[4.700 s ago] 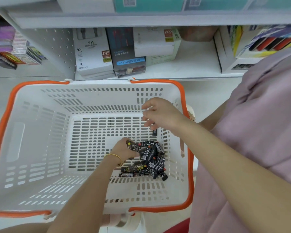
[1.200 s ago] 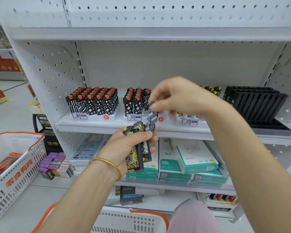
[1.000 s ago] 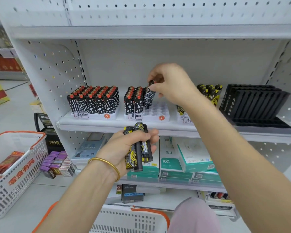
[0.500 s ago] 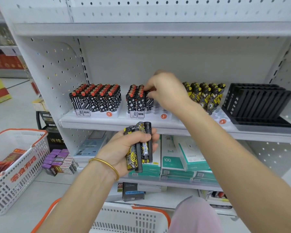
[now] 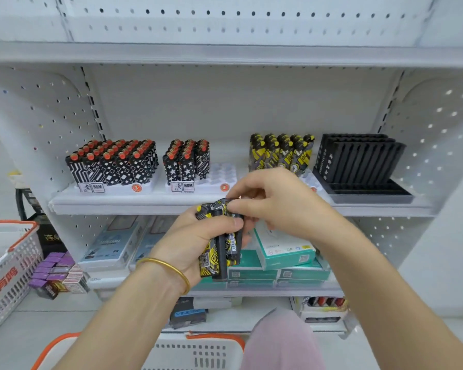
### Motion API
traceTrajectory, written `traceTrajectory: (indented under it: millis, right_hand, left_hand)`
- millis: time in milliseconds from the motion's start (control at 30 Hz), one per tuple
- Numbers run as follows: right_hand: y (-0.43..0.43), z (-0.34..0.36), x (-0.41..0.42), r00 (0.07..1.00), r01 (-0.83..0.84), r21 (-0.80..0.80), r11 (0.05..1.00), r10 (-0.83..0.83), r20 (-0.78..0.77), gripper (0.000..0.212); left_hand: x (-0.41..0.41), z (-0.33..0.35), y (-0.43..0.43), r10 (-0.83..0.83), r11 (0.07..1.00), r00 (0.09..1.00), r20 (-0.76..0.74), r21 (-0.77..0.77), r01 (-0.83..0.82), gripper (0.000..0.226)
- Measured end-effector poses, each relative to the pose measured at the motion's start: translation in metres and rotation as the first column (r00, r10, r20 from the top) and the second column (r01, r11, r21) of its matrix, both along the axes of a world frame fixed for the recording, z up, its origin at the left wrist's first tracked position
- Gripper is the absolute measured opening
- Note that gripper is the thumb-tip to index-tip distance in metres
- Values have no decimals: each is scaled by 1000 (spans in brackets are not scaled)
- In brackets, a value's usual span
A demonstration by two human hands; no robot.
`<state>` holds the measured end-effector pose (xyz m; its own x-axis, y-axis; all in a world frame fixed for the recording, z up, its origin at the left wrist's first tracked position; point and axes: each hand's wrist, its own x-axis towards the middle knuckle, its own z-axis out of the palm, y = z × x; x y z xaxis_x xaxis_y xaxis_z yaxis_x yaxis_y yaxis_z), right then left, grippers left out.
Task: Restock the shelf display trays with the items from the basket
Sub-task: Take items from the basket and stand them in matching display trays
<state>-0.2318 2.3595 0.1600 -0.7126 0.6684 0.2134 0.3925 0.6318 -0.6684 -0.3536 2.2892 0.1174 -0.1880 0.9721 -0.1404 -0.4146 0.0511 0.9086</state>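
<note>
My left hand point(image 5: 198, 244) grips a bunch of black-and-yellow lighters point(image 5: 219, 247) upright in front of the shelf. My right hand point(image 5: 273, 201) pinches the top of one lighter in that bunch. On the shelf, the middle white tray point(image 5: 222, 180) holds black-and-white lighters point(image 5: 186, 164) on its left side, with bare slots on the right. The left tray point(image 5: 112, 164) is full. A third tray point(image 5: 309, 180) carries yellow-and-black lighters point(image 5: 281, 152). The white basket with orange rim point(image 5: 198, 348) sits at the bottom edge.
A black slotted display rack point(image 5: 358, 166) stands at the shelf's right end. Teal boxes point(image 5: 281, 252) fill the shelf below. Another white basket point(image 5: 8, 263) and stacked purple boxes point(image 5: 54, 273) sit on the floor at left.
My right hand left a black-and-white lighter in the middle tray, then came back down to the bunch in my left hand and now pinches a lighter there.
</note>
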Motion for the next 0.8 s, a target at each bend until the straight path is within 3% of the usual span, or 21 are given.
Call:
traceTrajectory:
  millis: [100, 267, 333, 567, 700, 800]
  right_hand:
    - [7, -4, 35, 993, 24, -121, 992, -38, -115, 7]
    - [16, -6, 93, 936, 63, -247, 967, -143, -322, 20]
    - [19, -9, 111, 911, 83, -261, 962, -179, -372, 15]
    - [32, -22, 144, 851, 328, -169, 929, -369, -375, 15]
    - [50, -6, 153, 696, 405, -158, 900, -416, -585, 25]
    - [63, 0, 143, 700, 457, -55, 888, -398, -593, 21]
  left_hand:
    - [27, 1, 9, -57, 998, 998, 3, -16, 57, 15]
    - [69, 5, 29, -191, 980, 981, 37, -57, 193, 25]
    - [87, 5, 35, -207, 976, 976, 62, -55, 211, 25]
    - [132, -2, 53, -156, 985, 987, 48, -65, 159, 16]
    - [132, -4, 57, -158, 978, 985, 76, -128, 167, 9]
    - [128, -5, 57, -168, 972, 985, 34, -158, 171, 2]
